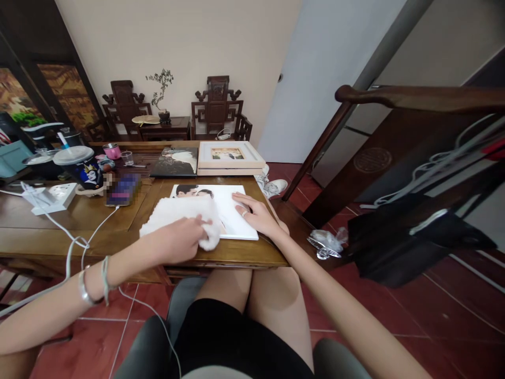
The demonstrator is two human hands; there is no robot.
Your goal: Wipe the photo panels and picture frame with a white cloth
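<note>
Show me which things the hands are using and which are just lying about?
In use:
white fluffy cloth, held in the left hand
photo panel, under the cloth and the right hand

Seemingly just lying about:
smartphone
power strip
lidded drink cup
pink cup
potted bonsai

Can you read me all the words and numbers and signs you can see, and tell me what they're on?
There are none I can read.
Dark drink cup: a cartoon picture; any lettering is too small to read.
Phone: screen too blurred and blocky to read.
Wooden chair back's round carving: a sign-like pattern, too unclear to read.
White photo panel: no words on the part showing.
</note>
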